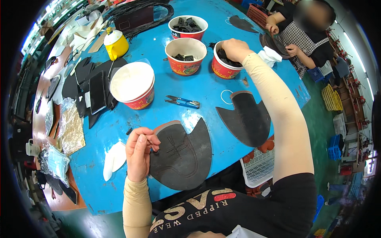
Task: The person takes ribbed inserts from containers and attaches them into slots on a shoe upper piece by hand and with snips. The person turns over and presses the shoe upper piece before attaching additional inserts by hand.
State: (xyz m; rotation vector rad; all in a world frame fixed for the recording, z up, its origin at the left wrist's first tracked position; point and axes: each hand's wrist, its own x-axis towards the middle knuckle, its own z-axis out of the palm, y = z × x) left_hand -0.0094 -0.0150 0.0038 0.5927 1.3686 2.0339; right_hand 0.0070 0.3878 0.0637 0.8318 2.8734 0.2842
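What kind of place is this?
Probably a workshop: dark cut pieces and blue-handled snips lie on a blue table, near red tubs with small black parts.

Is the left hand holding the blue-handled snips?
No, the blue-handled snips lie on the blue table, apart from the left hand.

From afar I see the right hand [237, 50] in a red paper tub [223, 71] of black pieces [230, 62] — the left hand [139, 154], curled, at a notched black panel [184, 158] — thread snips [185, 102] beyond.
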